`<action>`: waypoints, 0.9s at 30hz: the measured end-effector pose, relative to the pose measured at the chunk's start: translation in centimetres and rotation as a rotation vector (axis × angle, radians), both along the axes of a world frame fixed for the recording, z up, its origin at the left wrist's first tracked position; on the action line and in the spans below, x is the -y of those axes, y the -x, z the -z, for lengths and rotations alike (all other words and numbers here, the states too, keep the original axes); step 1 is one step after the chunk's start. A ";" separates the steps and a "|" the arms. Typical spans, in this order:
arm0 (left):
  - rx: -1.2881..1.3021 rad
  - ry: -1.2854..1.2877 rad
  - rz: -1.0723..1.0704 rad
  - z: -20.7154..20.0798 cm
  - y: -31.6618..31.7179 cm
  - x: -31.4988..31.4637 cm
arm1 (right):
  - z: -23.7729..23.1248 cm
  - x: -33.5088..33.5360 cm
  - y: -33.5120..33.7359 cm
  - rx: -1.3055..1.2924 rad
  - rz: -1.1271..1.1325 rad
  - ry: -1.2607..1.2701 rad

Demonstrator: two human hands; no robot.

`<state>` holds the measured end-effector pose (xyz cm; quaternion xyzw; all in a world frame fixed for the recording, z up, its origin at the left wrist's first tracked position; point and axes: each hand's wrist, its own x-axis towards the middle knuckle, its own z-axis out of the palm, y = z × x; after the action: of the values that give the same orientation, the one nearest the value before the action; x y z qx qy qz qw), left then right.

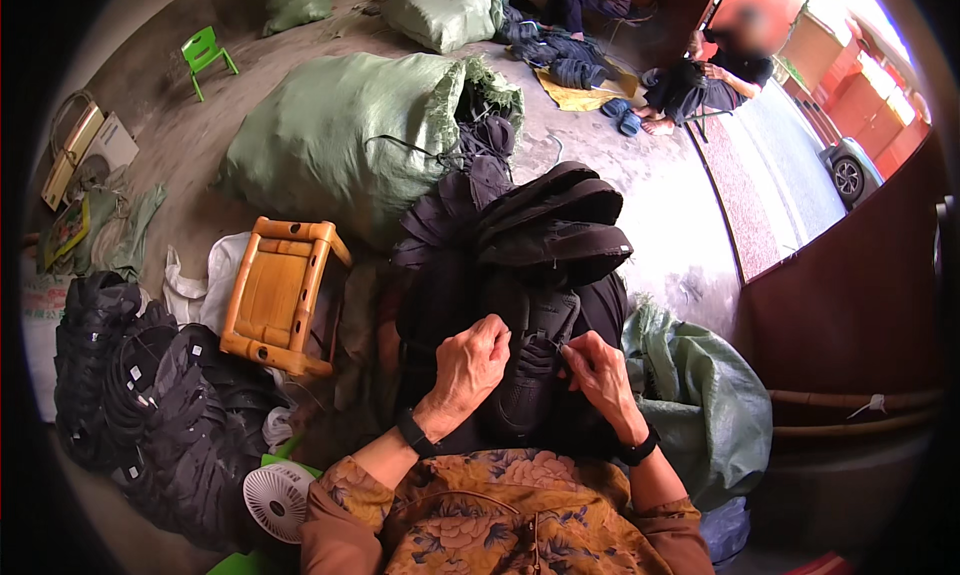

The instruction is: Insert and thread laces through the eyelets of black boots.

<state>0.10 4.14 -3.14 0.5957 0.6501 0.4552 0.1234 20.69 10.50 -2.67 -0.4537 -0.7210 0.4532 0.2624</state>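
Note:
A black lace-up shoe (530, 370) lies on my lap, its toe toward me and its laced front facing up. On its left side my left hand (472, 367) is closed in a pinch at the lacing. The fingers of my right hand (603, 377) pinch at the other side, with the dark shoelace (545, 345) running between. Black on black, the lace ends are hard to make out. Just beyond sits a stack of black shoes (555, 225) on my knees, beside a fanned row of black shoe pieces (450, 210).
A large green woven sack (330, 135) lies ahead, dark pieces spilling from its mouth. Left are a bamboo stool (275, 285), a heap of black shoes (150, 405) and a white fan (278, 500). A green sack (690, 405) is at right. Two people sit farther off.

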 end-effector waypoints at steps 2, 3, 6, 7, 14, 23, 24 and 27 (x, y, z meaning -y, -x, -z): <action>-0.022 0.026 0.008 -0.1 0.1 0.1 | 0.0 0.0 0.0 -0.015 -0.016 -0.020; -0.037 0.005 0.029 -0.2 0.2 0.2 | 0.1 0.0 0.0 0.004 0.002 -0.008; -0.029 0.040 0.044 -0.4 0.3 0.2 | 0.3 0.0 0.1 -0.023 0.002 -0.004; -0.004 0.089 0.047 -0.4 0.3 0.2 | 0.3 0.0 0.1 -0.036 -0.010 -0.006; -0.594 -0.065 0.113 -1.3 -0.5 -0.2 | 0.2 0.0 0.1 -0.015 -0.011 -0.013; -0.569 -0.005 0.163 -2.0 -0.2 -0.6 | 0.0 0.0 0.1 -0.003 -0.021 -0.022; -0.570 -0.006 0.164 -1.8 -0.2 -0.7 | 0.0 0.0 0.1 0.005 -0.006 -0.009; -0.363 0.067 0.159 -1.5 0.4 -0.9 | 0.0 0.0 0.0 0.017 -0.006 0.006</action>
<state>-0.31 5.06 -1.66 0.7129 0.6276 0.3072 0.0596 20.64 10.55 -2.68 -0.4559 -0.7233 0.4523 0.2538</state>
